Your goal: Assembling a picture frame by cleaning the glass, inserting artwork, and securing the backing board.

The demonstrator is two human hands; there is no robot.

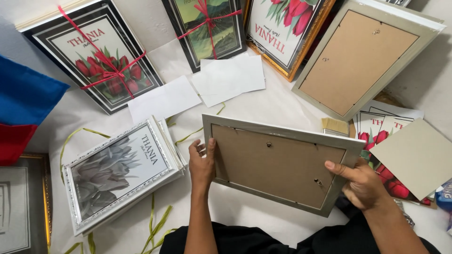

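Both hands hold a silver picture frame (278, 164) back-side up, brown backing board showing: left hand (201, 164) closed on its left edge, right hand (362, 183) closed on its lower right corner. The frame sits just right of the white frame stack (117, 174).

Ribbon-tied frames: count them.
2. One black frame tied with red ribbon lies top left; a second frame sits top centre, partly cut off by the edge. Others may lie out of view.

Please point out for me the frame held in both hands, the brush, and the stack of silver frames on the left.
held frame (278, 164), head view, on its brown backing board.
brush (335, 126), head view, on its pale bristles.
stack of silver frames (117, 171), head view, on the top frame's grey print.
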